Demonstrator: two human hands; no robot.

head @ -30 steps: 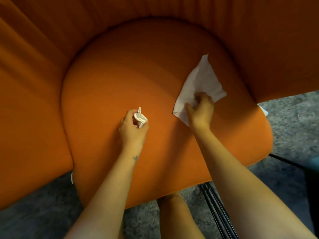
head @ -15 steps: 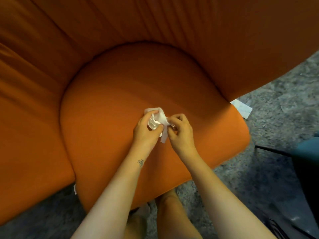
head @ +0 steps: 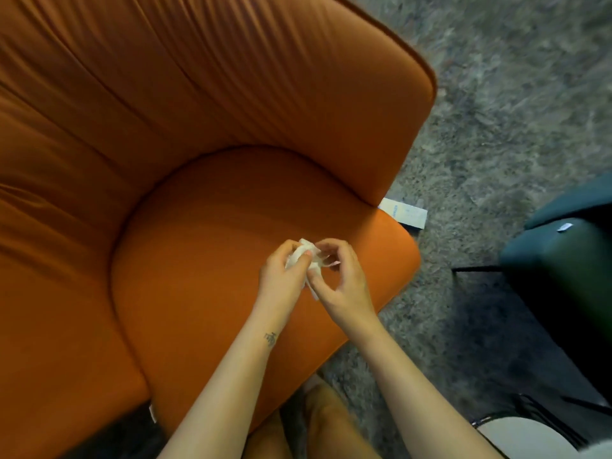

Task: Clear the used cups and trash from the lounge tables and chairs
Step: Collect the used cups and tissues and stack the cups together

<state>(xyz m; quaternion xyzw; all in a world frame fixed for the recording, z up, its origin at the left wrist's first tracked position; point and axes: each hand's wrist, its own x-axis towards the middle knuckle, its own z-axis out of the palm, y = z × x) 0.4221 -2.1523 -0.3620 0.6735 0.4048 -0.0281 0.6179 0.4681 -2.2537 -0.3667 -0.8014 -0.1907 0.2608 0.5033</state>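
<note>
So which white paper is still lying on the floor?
The flat white slip on the grey carpet, beside the orange chair. The crumpled tissue is bunched up between both hands, left and right.

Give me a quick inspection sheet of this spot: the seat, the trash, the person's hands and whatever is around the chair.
Surface: orange chair seat, nothing lying on the part in view.
Job's things: crumpled white napkin, held above the seat's right front between both hands.
Clutter: white label-like slip at the chair's right edge by the carpet; whether it is trash or the chair's own tag cannot be told.
Hands: left hand closed on the napkin; right hand pinching its other side.
Cables: nothing seen.
Surroundings: grey carpet; dark teal seat to the right on thin black legs; pale rounded object, bottom right, unclear.
</note>
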